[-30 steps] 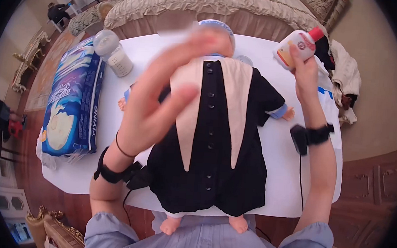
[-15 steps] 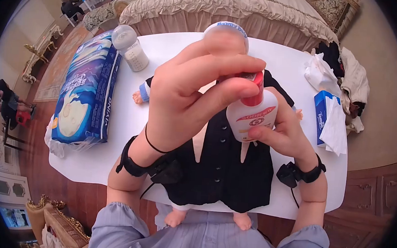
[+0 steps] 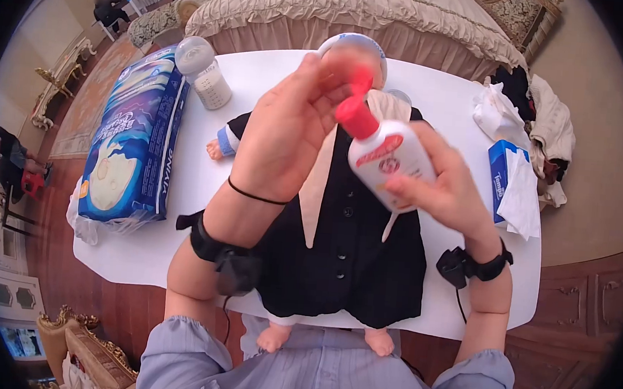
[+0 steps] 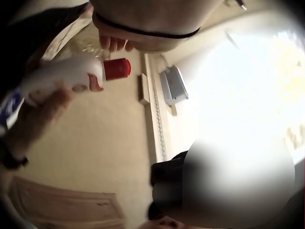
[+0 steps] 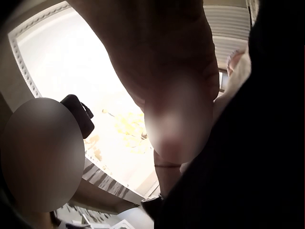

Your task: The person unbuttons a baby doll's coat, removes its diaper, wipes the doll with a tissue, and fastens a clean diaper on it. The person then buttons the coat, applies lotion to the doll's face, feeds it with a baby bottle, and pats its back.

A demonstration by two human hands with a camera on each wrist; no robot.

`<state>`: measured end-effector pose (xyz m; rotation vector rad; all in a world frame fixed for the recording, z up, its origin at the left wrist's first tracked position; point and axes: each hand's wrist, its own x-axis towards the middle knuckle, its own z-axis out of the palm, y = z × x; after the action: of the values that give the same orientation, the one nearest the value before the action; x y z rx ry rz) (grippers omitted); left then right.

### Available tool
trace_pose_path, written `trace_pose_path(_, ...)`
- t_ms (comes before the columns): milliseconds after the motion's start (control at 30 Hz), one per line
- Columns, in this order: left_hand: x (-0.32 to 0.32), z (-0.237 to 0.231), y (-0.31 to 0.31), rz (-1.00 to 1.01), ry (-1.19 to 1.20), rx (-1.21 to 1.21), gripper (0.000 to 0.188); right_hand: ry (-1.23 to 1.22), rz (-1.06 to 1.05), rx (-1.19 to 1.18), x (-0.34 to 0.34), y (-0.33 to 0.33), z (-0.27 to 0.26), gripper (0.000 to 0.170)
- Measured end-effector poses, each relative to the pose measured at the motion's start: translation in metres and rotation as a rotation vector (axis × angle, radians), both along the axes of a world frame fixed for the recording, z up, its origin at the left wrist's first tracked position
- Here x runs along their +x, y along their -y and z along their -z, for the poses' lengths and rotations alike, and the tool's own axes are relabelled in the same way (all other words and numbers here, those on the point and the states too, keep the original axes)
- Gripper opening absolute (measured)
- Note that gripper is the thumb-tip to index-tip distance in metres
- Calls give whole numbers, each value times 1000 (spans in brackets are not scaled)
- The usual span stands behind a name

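My right hand (image 3: 453, 190) grips a white bottle (image 3: 392, 160) with a red cap (image 3: 356, 118), tilted above the doll's black garment (image 3: 342, 276). Beside the cap is my left hand (image 3: 283, 138), palm showing and fingers loosely bent. A blurred red piece (image 3: 363, 80) shows between its fingertips and the cap; whether they touch is unclear. In the left wrist view the bottle (image 4: 64, 74) lies sideways in my right hand (image 4: 43, 112), below my left hand (image 4: 147, 21). My right hand (image 5: 162, 57) is dark in the right wrist view, where I cannot make out the bottle.
On the white table (image 3: 199, 255), a blue diaper pack (image 3: 131, 138) and a milk bottle (image 3: 211, 86) stand at the left. At the right are a blue tissue box (image 3: 499, 180) and a crumpled white cloth (image 3: 501, 114). A bed (image 3: 360, 17) is beyond the table.
My left hand has come off the top of the cap and turned, its palm now showing. The bottle, held in my right hand, has come in from the right and tilts leftward.
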<state>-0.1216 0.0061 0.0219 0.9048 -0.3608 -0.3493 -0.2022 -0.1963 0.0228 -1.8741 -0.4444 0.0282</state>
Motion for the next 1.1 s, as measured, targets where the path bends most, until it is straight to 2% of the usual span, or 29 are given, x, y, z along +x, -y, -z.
trace_pose_path(33, -1, 1, 1, 3, -2, -5, 48, -19, 91, -71, 2, 4, -6, 44)
trace_pose_path(67, -4, 3, 2, 46, -107, -123, 49, 104, 162, -161, 6, 7, -10, 44)
trace_pose_path(100, -6, 4, 3, 91, -213, -237, 49, 99, 167, -162, 9, 9, -15, 44)
trace_pose_path(167, -12, 4, 8, 92, -223, -243, 49, 605, 270, -755, 13, 15, -32, 44)
trace_pose_path(200, -16, 3, 9, 78, -244, -242, 49, 603, 271, -758, 12, 14, -42, 44)
trace_pose_path(267, -19, 4, 12, 59, -265, -242, 48, 668, 221, -953, 11, 8, -60, 43)
trace_pose_path(333, -19, 5, 14, 22, -296, -224, 46, 677, 206, -1018, 12, 3, -72, 43)
trace_pose_path(500, -13, 11, 10, 75, -307, -259, 39, 698, 211, -1174, 11, -5, -75, 42)
trace_pose_path(567, -8, 10, 6, 70, -316, -273, 38, 695, 198, -1004, 16, 3, -61, 43)
trace_pose_path(600, -5, 8, 3, 112, -270, -300, 38, 701, 196, -1007, 18, 7, -51, 43)
trace_pose_path(667, -5, 3, -1, 143, -214, -333, 38, -142, 58, -48, 26, 15, -24, 40)
trace_pose_path(700, -8, -3, -1, 107, -116, -254, 41, -229, -44, 86, 28, 17, -12, 45)
trace_pose_path(767, -11, -5, -2, 51, -21, -167, 46, -129, -145, 248, 27, 9, 16, 53)
trace_pose_path(833, -12, -4, -1, 49, 161, -114, 56, -168, -186, 286, 27, 8, 25, 56)
trace_pose_path(900, -9, -4, -2, -18, 238, -64, 56, -203, -215, 318, 25, 7, 30, 59)
trace_pose_path(967, -4, 1, -4, -128, 501, 63, 53, -247, -165, 376, 22, 6, 33, 59)
trace_pose_path(1000, -1, 4, -2, -127, 501, 63, 53, -247, -165, 377, 22, 6, 34, 59)
trace_pose_path(1067, 2, 7, 1, -406, 937, 301, 55, -242, -142, 425, 22, 7, 37, 56)
trace_pose_path(1100, 1, 6, 2, -402, 936, 302, 55, -244, -139, 428, 21, 7, 38, 56)
